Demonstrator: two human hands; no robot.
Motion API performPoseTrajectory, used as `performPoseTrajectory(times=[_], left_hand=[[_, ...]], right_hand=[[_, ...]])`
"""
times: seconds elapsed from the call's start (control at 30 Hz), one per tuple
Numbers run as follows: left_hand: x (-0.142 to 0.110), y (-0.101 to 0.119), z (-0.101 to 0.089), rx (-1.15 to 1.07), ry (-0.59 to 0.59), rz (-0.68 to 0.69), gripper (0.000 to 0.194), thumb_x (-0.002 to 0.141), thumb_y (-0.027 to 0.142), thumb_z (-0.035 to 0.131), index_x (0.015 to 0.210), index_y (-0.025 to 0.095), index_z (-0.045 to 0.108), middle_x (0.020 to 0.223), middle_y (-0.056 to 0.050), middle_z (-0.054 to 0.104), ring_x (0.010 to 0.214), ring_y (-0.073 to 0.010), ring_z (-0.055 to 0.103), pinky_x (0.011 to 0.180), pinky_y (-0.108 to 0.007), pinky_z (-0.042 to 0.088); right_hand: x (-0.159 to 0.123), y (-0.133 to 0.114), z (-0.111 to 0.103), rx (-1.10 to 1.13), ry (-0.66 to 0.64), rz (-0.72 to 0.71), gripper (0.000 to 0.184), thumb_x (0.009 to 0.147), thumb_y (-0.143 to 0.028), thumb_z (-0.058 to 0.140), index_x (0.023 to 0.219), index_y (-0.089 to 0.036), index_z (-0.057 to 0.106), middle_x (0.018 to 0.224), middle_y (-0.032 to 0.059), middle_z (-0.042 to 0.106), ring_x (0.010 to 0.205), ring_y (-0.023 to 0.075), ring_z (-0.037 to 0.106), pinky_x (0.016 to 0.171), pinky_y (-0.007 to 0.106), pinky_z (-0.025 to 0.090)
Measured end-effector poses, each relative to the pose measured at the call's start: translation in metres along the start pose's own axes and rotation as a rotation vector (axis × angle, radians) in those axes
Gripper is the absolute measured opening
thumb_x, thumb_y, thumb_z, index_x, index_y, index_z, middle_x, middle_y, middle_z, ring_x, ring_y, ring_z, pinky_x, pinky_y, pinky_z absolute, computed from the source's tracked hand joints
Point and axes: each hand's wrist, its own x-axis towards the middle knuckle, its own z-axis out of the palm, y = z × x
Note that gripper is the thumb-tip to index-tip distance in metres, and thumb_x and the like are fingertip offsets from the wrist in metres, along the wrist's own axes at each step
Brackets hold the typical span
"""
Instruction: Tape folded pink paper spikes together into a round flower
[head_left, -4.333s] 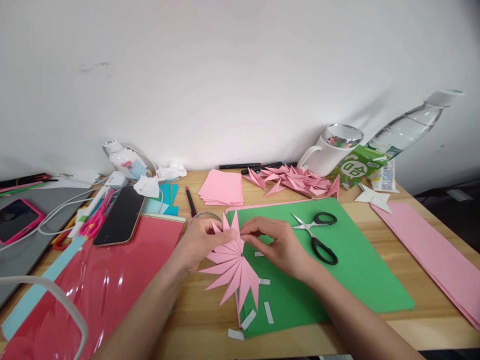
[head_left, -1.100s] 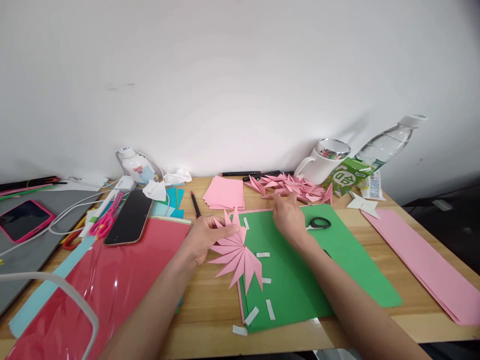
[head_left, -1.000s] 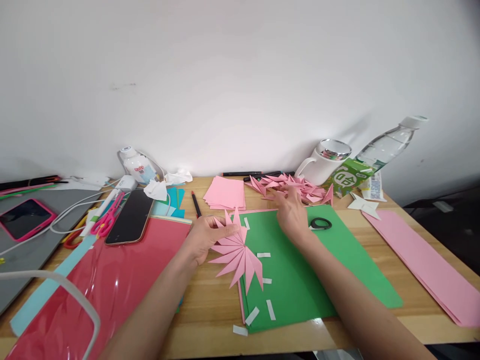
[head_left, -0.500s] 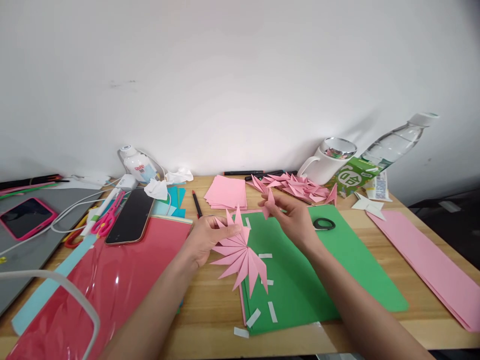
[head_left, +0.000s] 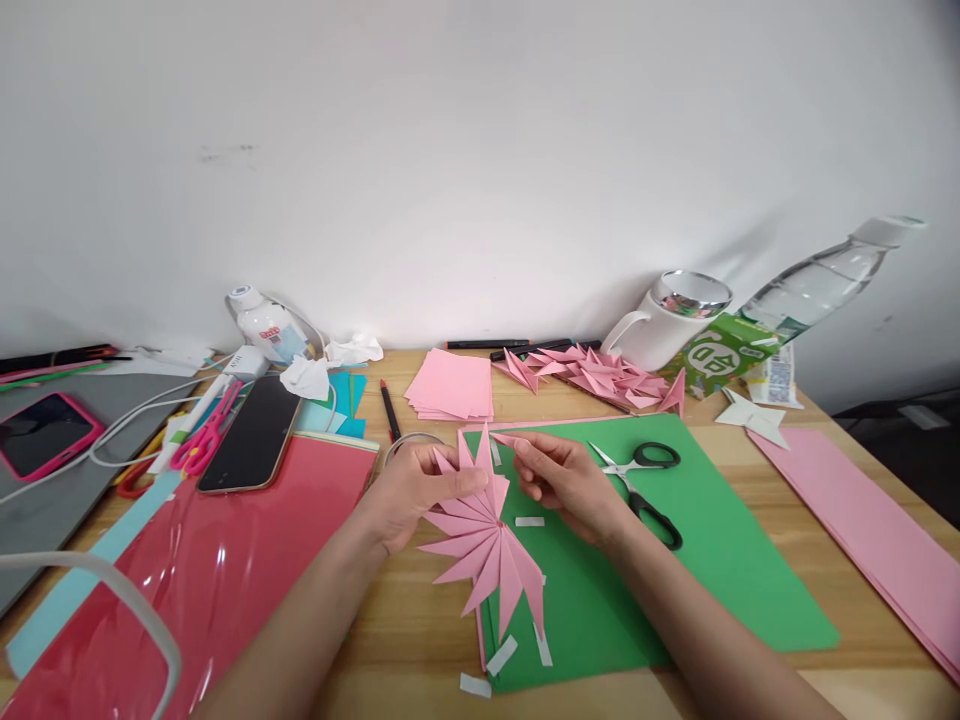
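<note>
My left hand (head_left: 424,490) pinches a pink folded-paper fan (head_left: 487,555) of pointed petals between thumb and fingers, holding it over the left edge of a green paper sheet (head_left: 720,560). Just right of the fan's upper petals, my right hand (head_left: 566,480) is closed on a small pink folded paper piece (head_left: 507,439), whose pointed end sticks out to the left. Several short white tape strips (head_left: 530,522) lie on the green sheet. Black-handled scissors (head_left: 637,480) rest there with blades spread, right of my right hand.
Behind lie a stack of pink paper squares (head_left: 454,385) and a heap of pink folded pieces (head_left: 600,375). A white mug (head_left: 667,325), a green carton (head_left: 716,350) and a tilted water bottle (head_left: 821,280) stand back right. A phone (head_left: 251,435) lies on red sheets (head_left: 217,570) at left.
My right hand has come down and left with its folded piece, close to the fan, and turned its tip leftward. The scissors now show more fully. The view has shifted slightly.
</note>
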Motion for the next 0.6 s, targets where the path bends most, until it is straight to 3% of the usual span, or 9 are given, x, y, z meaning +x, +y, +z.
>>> performPoseTrajectory(times=[0.07, 0.13, 0.27, 0.37, 0.47, 0.6], left_hand=[[-0.0003, -0.0003, 0.0002, -0.009, -0.015, 0.009, 0.036, 0.063, 0.042, 0.077, 0.056, 0.011, 0.060, 0.053, 0.003, 0.044, 0.049, -0.0069, 0.039, 0.048, -0.022, 0.026], [-0.0001, -0.0004, 0.0003, -0.002, 0.018, 0.033, 0.036, 0.063, 0.041, 0.077, 0.054, 0.011, 0.059, 0.055, 0.002, 0.045, 0.050, -0.0071, 0.040, 0.048, -0.021, 0.026], [0.0007, 0.0003, 0.0009, 0.040, 0.097, 0.070, 0.035, 0.060, 0.040, 0.078, 0.052, 0.011, 0.060, 0.060, 0.001, 0.049, 0.051, -0.0073, 0.043, 0.048, -0.022, 0.029], [0.0008, 0.0002, 0.0010, 0.050, 0.153, 0.094, 0.036, 0.058, 0.039, 0.079, 0.049, 0.011, 0.059, 0.062, 0.001, 0.051, 0.052, -0.0075, 0.044, 0.048, -0.022, 0.031], [0.0006, -0.0010, 0.0007, 0.054, 0.173, 0.087, 0.033, 0.059, 0.038, 0.079, 0.052, 0.011, 0.060, 0.060, 0.001, 0.051, 0.051, -0.0077, 0.044, 0.048, -0.022, 0.032], [0.0006, -0.0018, 0.0006, 0.054, 0.157, 0.082, 0.032, 0.060, 0.036, 0.079, 0.054, 0.011, 0.061, 0.060, 0.001, 0.051, 0.051, -0.0074, 0.044, 0.048, -0.021, 0.032]], right_hand=[[0.0000, -0.0005, 0.0015, 0.032, -0.013, 0.026, 0.038, 0.066, -0.050, 0.073, 0.063, -0.016, 0.058, 0.054, -0.0056, 0.042, 0.044, 0.0041, 0.031, 0.039, 0.018, 0.010], [0.0020, -0.0005, 0.0018, 0.126, -0.039, 0.062, 0.036, 0.068, -0.047, 0.072, 0.061, -0.015, 0.056, 0.058, -0.0044, 0.042, 0.046, 0.0044, 0.031, 0.038, 0.018, 0.013], [0.0065, 0.0005, -0.0011, 0.286, -0.077, 0.111, 0.015, 0.070, -0.030, 0.066, 0.070, -0.015, 0.063, 0.068, 0.0004, 0.053, 0.057, 0.0084, 0.044, 0.048, 0.019, 0.039], [0.0065, 0.0024, -0.0048, 0.315, -0.043, 0.125, 0.014, 0.072, -0.024, 0.066, 0.082, -0.016, 0.068, 0.074, 0.0026, 0.059, 0.068, 0.0120, 0.055, 0.062, 0.024, 0.050], [0.0045, 0.0038, -0.0072, 0.295, -0.036, 0.136, 0.026, 0.069, -0.024, 0.073, 0.094, -0.017, 0.071, 0.078, 0.0031, 0.063, 0.067, 0.0110, 0.058, 0.053, 0.019, 0.048], [0.0039, 0.0035, -0.0065, 0.275, -0.045, 0.080, 0.025, 0.067, -0.023, 0.078, 0.090, -0.014, 0.074, 0.073, 0.0013, 0.063, 0.056, 0.0049, 0.050, 0.043, 0.013, 0.041]])
